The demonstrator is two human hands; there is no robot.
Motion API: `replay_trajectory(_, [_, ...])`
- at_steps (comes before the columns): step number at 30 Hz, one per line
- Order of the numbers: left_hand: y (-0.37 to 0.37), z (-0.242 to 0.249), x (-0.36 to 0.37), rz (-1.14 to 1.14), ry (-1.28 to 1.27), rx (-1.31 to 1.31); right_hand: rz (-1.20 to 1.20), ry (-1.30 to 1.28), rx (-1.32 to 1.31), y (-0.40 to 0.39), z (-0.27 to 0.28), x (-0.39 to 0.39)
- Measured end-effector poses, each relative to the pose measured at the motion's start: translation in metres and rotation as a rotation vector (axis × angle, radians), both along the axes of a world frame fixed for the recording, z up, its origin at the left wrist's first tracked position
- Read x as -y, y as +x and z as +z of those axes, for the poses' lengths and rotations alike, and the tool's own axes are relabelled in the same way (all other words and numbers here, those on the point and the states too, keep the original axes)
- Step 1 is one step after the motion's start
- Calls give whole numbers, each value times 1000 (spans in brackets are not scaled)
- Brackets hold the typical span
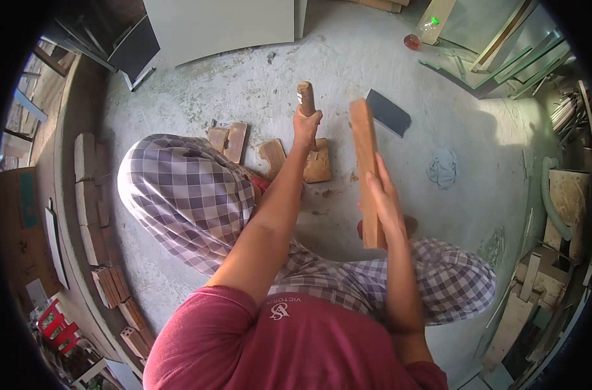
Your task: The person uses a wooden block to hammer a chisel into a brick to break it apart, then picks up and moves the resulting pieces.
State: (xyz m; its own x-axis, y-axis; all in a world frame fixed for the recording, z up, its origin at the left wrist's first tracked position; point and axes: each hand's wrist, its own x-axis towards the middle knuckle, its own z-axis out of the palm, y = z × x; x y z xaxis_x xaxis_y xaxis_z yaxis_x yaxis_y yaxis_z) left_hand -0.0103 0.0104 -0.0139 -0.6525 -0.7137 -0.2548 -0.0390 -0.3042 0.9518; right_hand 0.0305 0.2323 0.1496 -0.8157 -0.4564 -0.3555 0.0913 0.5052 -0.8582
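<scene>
In the head view my left hand (307, 127) is closed around the upright wooden handle (306, 97) of a tool. Its other end is hard to make out beneath my fist, just above a square wooden block (317, 166) on the floor. A long, straight wooden bar (366, 175) is gripped in my right hand (387, 198), thumb on its face and fingers along its right side. The bar slants upward and away from me, to the right of the block. Beside the block, a notched wood piece (272, 158) lies close to my left forearm.
Small wood offcuts (236, 142) lie left of my arm. A dark flat plate (388, 113) and a crumpled cloth (443, 168) are on the concrete floor to the right. Bricks (91, 203) line the left wall; a bottle (412, 42) stands near leaning panels. Scrap wood (523, 292) piles at right.
</scene>
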Motion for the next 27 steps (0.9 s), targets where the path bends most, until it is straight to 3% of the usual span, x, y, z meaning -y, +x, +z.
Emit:
replay_trajectory(2, [0, 0, 5, 14, 0, -19, -195, -36, 170, 5, 6, -7])
replay_trajectory(7, [0, 16, 4, 14, 4, -48, -311, -83, 182, -5, 10, -14])
replay_trajectory(12, [0, 29, -4, -91, -10, -42, -299, -110, 183, -6, 8, -13])
replay_trajectory(23, [2, 12, -13, -98, -21, -44, -277, -80, 187, -4, -7, -17])
replay_trajectory(27, [1, 12, -16, -119, -35, 0, -184, -46, 41, -11, -8, -19])
